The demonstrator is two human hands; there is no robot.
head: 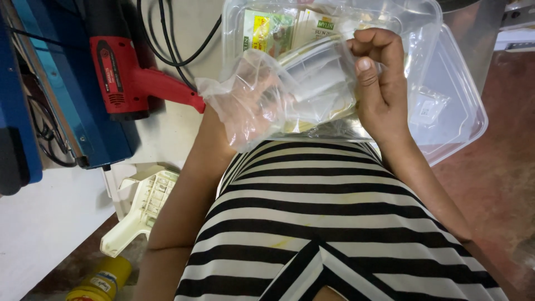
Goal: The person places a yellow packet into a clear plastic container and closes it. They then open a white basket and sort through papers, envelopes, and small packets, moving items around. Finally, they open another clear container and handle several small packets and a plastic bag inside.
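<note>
Plastic bag (pixel 312 92) held open at the bench's near edge, over a clear tub.

Left hand (pixel 245 100), gloved in thin film, is tucked inside the bag; right hand (pixel 379 78) pinches its mouth shut-fisted, keeping it spread. Beyond, the clear tub (pixel 446 111) holds printed sachets (pixel 273 30); a red heat gun (pixel 125 72) lies at left.

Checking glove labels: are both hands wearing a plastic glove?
No. Only the left hand is inside a loose clear plastic glove; the right hand is bare, pinching the clear plastic bag.
</note>
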